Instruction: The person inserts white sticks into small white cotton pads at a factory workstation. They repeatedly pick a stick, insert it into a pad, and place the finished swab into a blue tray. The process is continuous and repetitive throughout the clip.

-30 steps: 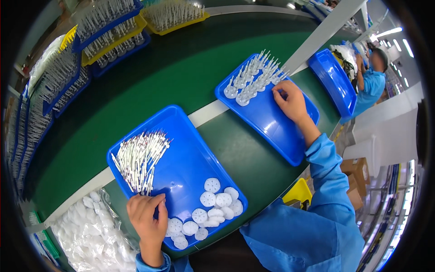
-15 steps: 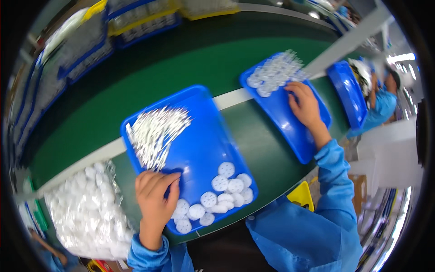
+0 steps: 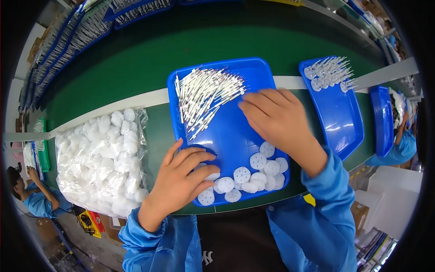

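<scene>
My left hand [image 3: 181,177] reaches over the lower left corner of the blue tray [image 3: 231,136], fingers spread above white round perforated discs [image 3: 242,175]. Whether its fingertips touch a disc cannot be made out. At the tray's right side, my right hand [image 3: 276,120] stretches its slightly blurred fingers toward a pile of thin white sticks [image 3: 206,95] with dark tips. No object shows in it; its thumb is hidden. In a second blue tray [image 3: 337,120] to the right stand several discs with upright sticks [image 3: 330,75].
A clear bag of white rounded pieces [image 3: 102,161] lies left of the tray on the green table [image 3: 136,59]. Blue trays filled with sticks [image 3: 90,34] line the far left. A pale bar [image 3: 389,72] crosses at right. Other people [image 3: 38,195] sit at both sides.
My right hand has left the right tray's stick-and-disc pieces and moved left to the middle tray. My left hand's fingers have spread over the discs. The whole view has shifted.
</scene>
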The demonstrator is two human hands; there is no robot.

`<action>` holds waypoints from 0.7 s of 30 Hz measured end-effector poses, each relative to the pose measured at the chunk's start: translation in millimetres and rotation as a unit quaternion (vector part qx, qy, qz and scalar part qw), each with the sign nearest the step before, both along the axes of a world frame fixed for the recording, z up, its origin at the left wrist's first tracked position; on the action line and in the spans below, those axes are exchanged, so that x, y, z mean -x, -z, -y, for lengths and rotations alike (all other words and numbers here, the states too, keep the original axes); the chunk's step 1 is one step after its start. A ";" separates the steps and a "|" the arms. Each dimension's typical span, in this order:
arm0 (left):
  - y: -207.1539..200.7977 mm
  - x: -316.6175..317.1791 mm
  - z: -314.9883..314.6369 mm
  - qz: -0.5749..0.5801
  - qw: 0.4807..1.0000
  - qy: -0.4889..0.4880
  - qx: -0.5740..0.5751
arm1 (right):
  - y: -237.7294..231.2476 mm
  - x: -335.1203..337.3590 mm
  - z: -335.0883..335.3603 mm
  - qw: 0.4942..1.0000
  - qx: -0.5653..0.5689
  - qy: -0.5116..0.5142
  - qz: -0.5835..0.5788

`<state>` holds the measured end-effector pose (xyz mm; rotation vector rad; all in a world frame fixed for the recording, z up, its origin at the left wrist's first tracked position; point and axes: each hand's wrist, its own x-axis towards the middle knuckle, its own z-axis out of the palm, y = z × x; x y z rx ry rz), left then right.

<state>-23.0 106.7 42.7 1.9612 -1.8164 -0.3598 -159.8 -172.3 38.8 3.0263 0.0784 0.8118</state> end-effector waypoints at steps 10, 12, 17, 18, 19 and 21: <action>12.8 -5.4 61.9 -0.583 0.755 -0.217 0.207 | 9.2 -35.7 15.3 0.995 -0.068 0.004 -0.068; 17.9 -14.2 82.6 -0.565 0.762 -0.233 0.214 | 5.9 -29.4 15.5 0.974 -0.222 0.035 -0.039; 30.1 -27.9 99.4 -0.547 0.771 -0.254 0.204 | 15.3 -27.9 8.8 0.678 -0.732 -0.049 0.046; 31.7 -26.1 100.7 -0.541 0.772 -0.262 0.204 | 15.8 -30.8 4.0 0.672 -0.737 -0.064 0.042; 32.9 -24.5 101.5 -0.535 0.773 -0.271 0.205 | 16.6 -34.6 -0.6 0.666 -0.741 -0.080 0.037; 35.3 -20.8 103.5 -0.498 0.800 -0.261 0.210 | 20.0 -36.6 -6.0 0.714 -0.695 -0.079 0.023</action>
